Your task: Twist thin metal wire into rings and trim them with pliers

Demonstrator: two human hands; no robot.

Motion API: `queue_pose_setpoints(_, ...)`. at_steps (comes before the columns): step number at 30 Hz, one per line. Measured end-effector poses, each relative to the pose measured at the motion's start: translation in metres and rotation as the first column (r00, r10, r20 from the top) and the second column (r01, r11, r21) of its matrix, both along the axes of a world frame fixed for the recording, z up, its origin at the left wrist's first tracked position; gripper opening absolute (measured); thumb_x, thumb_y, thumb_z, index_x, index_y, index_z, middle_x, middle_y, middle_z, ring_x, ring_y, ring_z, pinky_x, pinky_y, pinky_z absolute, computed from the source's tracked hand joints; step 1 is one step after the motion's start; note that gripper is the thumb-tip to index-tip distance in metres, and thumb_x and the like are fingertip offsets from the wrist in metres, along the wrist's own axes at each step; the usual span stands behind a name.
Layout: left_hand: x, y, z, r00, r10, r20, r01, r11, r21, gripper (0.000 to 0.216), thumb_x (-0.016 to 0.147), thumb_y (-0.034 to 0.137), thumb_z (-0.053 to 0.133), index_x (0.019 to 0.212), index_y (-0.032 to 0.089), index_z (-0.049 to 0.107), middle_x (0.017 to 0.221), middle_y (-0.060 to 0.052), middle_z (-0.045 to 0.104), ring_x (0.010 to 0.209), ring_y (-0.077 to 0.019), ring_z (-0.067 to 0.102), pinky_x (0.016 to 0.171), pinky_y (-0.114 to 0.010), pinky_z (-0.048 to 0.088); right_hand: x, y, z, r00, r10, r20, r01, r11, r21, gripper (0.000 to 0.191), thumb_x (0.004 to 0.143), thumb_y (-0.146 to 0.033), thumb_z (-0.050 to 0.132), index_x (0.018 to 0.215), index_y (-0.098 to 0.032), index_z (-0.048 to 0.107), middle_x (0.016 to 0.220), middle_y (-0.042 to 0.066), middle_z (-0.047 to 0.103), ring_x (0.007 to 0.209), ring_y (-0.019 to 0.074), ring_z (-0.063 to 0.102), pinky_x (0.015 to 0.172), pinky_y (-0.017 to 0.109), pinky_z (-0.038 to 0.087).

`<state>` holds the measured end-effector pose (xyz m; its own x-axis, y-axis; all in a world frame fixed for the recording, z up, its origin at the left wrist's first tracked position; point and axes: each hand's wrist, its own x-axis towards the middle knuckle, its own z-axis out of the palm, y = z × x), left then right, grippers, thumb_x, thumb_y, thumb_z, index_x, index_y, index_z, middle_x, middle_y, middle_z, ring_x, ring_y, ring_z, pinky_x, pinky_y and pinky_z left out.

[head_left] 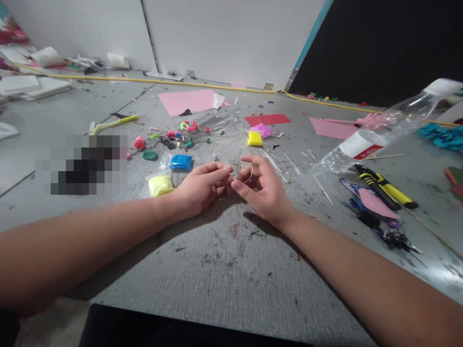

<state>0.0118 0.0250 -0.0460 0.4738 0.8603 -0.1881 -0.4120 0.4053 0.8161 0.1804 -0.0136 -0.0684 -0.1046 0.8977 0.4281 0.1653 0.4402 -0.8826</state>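
Over the middle of the grey table, a thin pale wire [251, 172] curves in a loop between my two hands. My left hand [202, 187] pinches its left part between thumb and fingertips. Curled about the loop's right side is my right hand [266, 190], its thumb and forefinger apart and the wire against its fingers. A small, blurred, see-through bit shows between the fingertips; its kind is unclear. Close to my left wrist lie a pale yellow clay packet [160, 185] and a blue clay packet [181, 162]. Thin clear rods [277, 166] lie beyond my right hand.
At the right, a plastic bottle [365, 144] stands tilted in view near yellow-black pliers [392, 190]. Bright yellow [255, 139] and magenta [263, 129] packets, red paper [269, 119] and pink paper [186, 101] lie farther back. A yellow cord [181, 83] crosses behind.
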Motion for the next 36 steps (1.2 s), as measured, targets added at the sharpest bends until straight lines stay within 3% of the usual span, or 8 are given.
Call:
queue_pose_setpoints(10,0.000,0.000,0.001,1.000,0.010,0.021,-0.010,1.000,-0.010,0.016,0.086,0.011,0.071,0.071,0.011,0.067,0.063,-0.002,0.061,0.060,-0.0091,0.057,0.061,-0.023,0.046,0.004,0.001,-0.002,0.998,-0.052,0.046,0.048,0.995,0.085,0.042,0.088,-0.047,0.075,0.118,-0.022,0.059,0.081,-0.003,0.060,0.068,0.0120,0.059,0.065,0.030,0.049)
queue_pose_setpoints(19,0.000,0.000,0.001,1.000,0.005,0.001,-0.005,1.000,-0.008,0.015,0.089,0.011,0.069,0.075,0.012,0.067,0.069,-0.003,0.065,0.067,-0.0105,0.062,0.069,-0.024,0.050,0.003,-0.002,0.005,0.998,-0.020,0.062,0.020,1.000,-0.006,0.042,0.090,-0.051,0.071,0.119,-0.023,0.058,0.081,-0.002,0.061,0.069,0.0130,0.059,0.059,0.028,0.046)
queue_pose_setpoints(24,-0.002,0.000,0.000,1.000,0.002,-0.021,-0.002,1.000,0.015,0.009,0.088,0.013,0.073,0.080,0.012,0.069,0.074,-0.004,0.068,0.069,-0.0110,0.065,0.067,-0.024,0.050,0.003,0.001,0.004,1.000,0.013,-0.009,-0.013,0.999,-0.041,0.045,0.090,-0.051,0.071,0.123,-0.024,0.057,0.080,-0.004,0.060,0.067,0.0121,0.058,0.060,0.028,0.048)
queue_pose_setpoints(29,-0.003,0.000,-0.001,1.000,-0.002,-0.027,0.003,0.999,0.045,0.008,0.083,0.008,0.075,0.082,0.013,0.069,0.081,-0.004,0.071,0.076,-0.0120,0.068,0.074,-0.025,0.054,0.004,0.006,0.002,0.979,0.051,-0.200,-0.081,0.986,-0.143,0.047,0.089,-0.053,0.073,0.125,-0.027,0.057,0.074,-0.006,0.061,0.058,0.0101,0.056,0.051,0.026,0.045)
queue_pose_setpoints(36,-0.006,-0.001,-0.005,0.993,-0.072,-0.095,0.082,0.990,0.110,0.010,0.081,0.015,0.079,0.078,0.015,0.070,0.080,-0.006,0.071,0.075,-0.0128,0.067,0.070,-0.025,0.052,0.011,0.017,-0.003,0.927,0.027,-0.375,-0.140,0.950,-0.279,0.038,0.083,-0.059,0.076,0.101,-0.025,0.070,0.071,-0.005,0.060,0.055,0.0086,0.052,0.048,0.023,0.040)
